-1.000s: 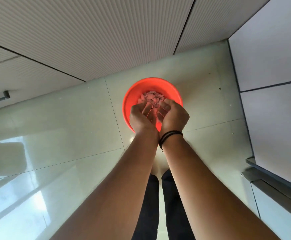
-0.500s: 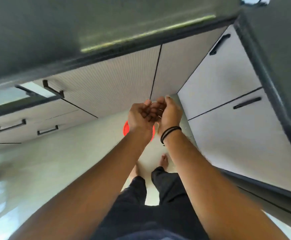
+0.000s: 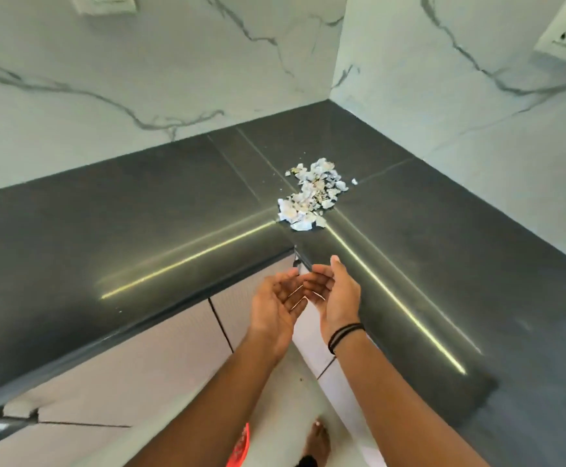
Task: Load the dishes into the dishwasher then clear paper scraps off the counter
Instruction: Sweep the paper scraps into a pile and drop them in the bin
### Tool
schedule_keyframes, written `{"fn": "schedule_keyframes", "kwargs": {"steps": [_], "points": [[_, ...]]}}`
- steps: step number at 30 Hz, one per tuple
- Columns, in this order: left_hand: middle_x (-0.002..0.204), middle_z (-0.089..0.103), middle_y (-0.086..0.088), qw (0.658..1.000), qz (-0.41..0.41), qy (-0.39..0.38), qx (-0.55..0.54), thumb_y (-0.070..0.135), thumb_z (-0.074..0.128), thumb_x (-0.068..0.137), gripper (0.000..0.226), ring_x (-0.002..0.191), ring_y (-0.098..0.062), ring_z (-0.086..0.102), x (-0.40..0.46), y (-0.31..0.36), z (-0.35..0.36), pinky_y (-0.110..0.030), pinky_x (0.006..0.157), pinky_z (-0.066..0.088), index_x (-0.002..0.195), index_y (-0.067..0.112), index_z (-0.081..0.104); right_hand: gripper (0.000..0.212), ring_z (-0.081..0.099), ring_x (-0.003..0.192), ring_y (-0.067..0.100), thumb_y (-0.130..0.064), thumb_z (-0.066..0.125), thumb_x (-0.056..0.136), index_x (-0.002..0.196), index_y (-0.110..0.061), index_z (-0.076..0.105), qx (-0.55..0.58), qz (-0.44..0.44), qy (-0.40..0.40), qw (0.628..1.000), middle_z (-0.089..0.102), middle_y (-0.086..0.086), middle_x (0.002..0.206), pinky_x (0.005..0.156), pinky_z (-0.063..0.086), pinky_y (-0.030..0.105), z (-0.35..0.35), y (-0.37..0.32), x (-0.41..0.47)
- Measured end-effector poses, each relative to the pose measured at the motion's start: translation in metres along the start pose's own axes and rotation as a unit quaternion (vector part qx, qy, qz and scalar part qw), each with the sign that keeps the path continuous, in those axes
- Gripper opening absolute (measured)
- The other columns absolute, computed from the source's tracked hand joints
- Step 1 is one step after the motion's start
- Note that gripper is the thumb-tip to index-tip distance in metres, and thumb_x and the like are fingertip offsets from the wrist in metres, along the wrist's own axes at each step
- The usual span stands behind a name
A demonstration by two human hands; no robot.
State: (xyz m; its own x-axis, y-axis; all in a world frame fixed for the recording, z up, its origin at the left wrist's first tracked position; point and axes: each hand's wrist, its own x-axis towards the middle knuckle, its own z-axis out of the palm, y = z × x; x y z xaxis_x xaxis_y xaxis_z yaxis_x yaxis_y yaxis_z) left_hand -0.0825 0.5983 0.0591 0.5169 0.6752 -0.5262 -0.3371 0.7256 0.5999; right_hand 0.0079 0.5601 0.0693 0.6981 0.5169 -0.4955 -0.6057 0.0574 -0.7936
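A heap of white paper scraps (image 3: pixel 312 193) lies on the dark counter (image 3: pixel 140 230) near its inner corner. My left hand (image 3: pixel 276 306) and my right hand (image 3: pixel 334 298) are raised side by side, palms turned up and cupped, fingers relaxed and empty. Both hover at the counter's front edge, a short way in front of the scraps. A sliver of the orange bin (image 3: pixel 239 446) on the floor shows below my left forearm.
Marble-patterned walls meet behind the L-shaped counter, with wall sockets (image 3: pixel 106 3) at the top left and top right. Pale cabinet fronts (image 3: pixel 123 358) with a dark handle (image 3: pixel 15 416) run under the counter. My bare foot (image 3: pixel 317 443) stands on the floor.
My hands were over the orange bin with scraps in them; they rose empty, and my view swung up from the floor to the counter and the scrap pile.
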Motion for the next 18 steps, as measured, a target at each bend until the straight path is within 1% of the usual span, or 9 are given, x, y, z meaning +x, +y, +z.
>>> {"fn": "schedule_keyframes", "kwargs": {"steps": [2, 5, 8, 9, 11, 13, 14, 16, 18], "points": [[0.109, 0.069, -0.016, 0.999, -0.005, 0.013, 0.037, 0.021, 0.047, 0.099, 0.036, 0.101, -0.027, 0.063, 0.02, -0.003, 0.021, -0.043, 0.106, 0.046, 0.122, 0.002, 0.067, 0.037, 0.064, 0.066, 0.021, -0.032, 0.052, 0.101, 0.087, -0.002, 0.067, -0.01, -0.007, 0.006, 1.0, 0.067, 0.013, 0.075, 0.064, 0.052, 0.03, -0.004, -0.015, 0.025], [0.103, 0.07, -0.013, 0.995, 0.006, 0.04, 0.087, 0.019, 0.049, 0.101, 0.029, 0.096, -0.025, 0.064, 0.05, -0.004, 0.046, -0.039, 0.094, 0.051, 0.118, 0.004, 0.068, 0.034, 0.068, 0.075, 0.023, -0.03, 0.054, 0.101, 0.092, -0.001, 0.07, -0.039, 0.003, -0.011, 0.999, 0.071, 0.014, 0.082, 0.075, 0.056, 0.036, -0.012, -0.026, 0.062], [0.1, 0.073, -0.009, 0.98, 0.05, 0.095, 0.165, 0.011, 0.053, 0.1, 0.022, 0.091, -0.02, 0.066, 0.08, 0.0, 0.061, -0.032, 0.085, 0.054, 0.114, 0.006, 0.07, 0.026, 0.066, 0.077, 0.02, -0.025, 0.057, 0.1, 0.09, -0.005, 0.071, -0.103, 0.004, -0.034, 0.994, 0.072, 0.011, 0.082, 0.079, 0.054, 0.035, -0.011, -0.028, 0.096], [0.104, 0.073, -0.007, 0.959, 0.085, 0.118, 0.243, 0.007, 0.055, 0.099, 0.022, 0.091, -0.017, 0.067, 0.093, 0.001, 0.058, -0.027, 0.081, 0.055, 0.115, 0.008, 0.069, 0.021, 0.064, 0.077, 0.019, -0.02, 0.058, 0.098, 0.088, -0.007, 0.071, -0.131, -0.004, -0.04, 0.991, 0.071, 0.009, 0.081, 0.077, 0.053, 0.034, -0.009, -0.027, 0.108], [0.108, 0.07, -0.002, 0.869, 0.18, 0.14, 0.439, 0.0, 0.061, 0.093, 0.027, 0.089, -0.008, 0.064, 0.117, 0.006, 0.048, -0.011, 0.072, 0.05, 0.116, 0.012, 0.069, 0.013, 0.062, 0.077, 0.017, -0.011, 0.062, 0.092, 0.084, -0.013, 0.071, -0.197, -0.039, -0.043, 0.979, 0.07, 0.003, 0.079, 0.074, 0.052, 0.031, -0.004, -0.027, 0.132], [0.106, 0.065, 0.0, 0.78, 0.235, 0.154, 0.56, 0.001, 0.067, 0.086, 0.03, 0.087, -0.006, 0.06, 0.141, 0.015, 0.035, -0.012, 0.076, 0.049, 0.112, 0.016, 0.067, 0.012, 0.064, 0.075, 0.013, -0.01, 0.067, 0.087, 0.082, -0.02, 0.073, -0.264, -0.067, -0.044, 0.961, 0.071, -0.004, 0.076, 0.076, 0.056, 0.033, 0.0, -0.026, 0.154], [0.104, 0.063, 0.001, 0.753, 0.241, 0.155, 0.593, 0.004, 0.072, 0.084, 0.029, 0.088, -0.007, 0.059, 0.157, 0.021, 0.029, -0.018, 0.08, 0.05, 0.11, 0.018, 0.067, 0.01, 0.066, 0.074, 0.011, -0.013, 0.07, 0.086, 0.081, -0.022, 0.073, -0.291, -0.071, -0.048, 0.953, 0.072, -0.005, 0.077, 0.078, 0.058, 0.034, 0.003, -0.026, 0.165], [0.1, 0.064, 0.004, 0.73, 0.215, 0.14, 0.633, 0.014, 0.081, 0.079, 0.029, 0.089, -0.008, 0.06, 0.184, 0.033, 0.023, -0.026, 0.083, 0.051, 0.104, 0.02, 0.069, 0.007, 0.066, 0.075, 0.01, -0.019, 0.071, 0.085, 0.079, -0.024, 0.072, -0.345, -0.075, -0.058, 0.934, 0.073, -0.005, 0.08, 0.08, 0.058, 0.036, 0.01, -0.027, 0.18], [0.094, 0.065, 0.007, 0.715, 0.188, 0.103, 0.665, 0.024, 0.088, 0.073, 0.03, 0.088, -0.008, 0.062, 0.207, 0.042, 0.023, -0.028, 0.082, 0.051, 0.096, 0.024, 0.07, 0.006, 0.064, 0.074, 0.008, -0.022, 0.071, 0.086, 0.08, -0.024, 0.072, -0.394, -0.084, -0.059, 0.913, 0.072, -0.006, 0.081, 0.078, 0.055, 0.032, 0.016, -0.029, 0.191]]}}
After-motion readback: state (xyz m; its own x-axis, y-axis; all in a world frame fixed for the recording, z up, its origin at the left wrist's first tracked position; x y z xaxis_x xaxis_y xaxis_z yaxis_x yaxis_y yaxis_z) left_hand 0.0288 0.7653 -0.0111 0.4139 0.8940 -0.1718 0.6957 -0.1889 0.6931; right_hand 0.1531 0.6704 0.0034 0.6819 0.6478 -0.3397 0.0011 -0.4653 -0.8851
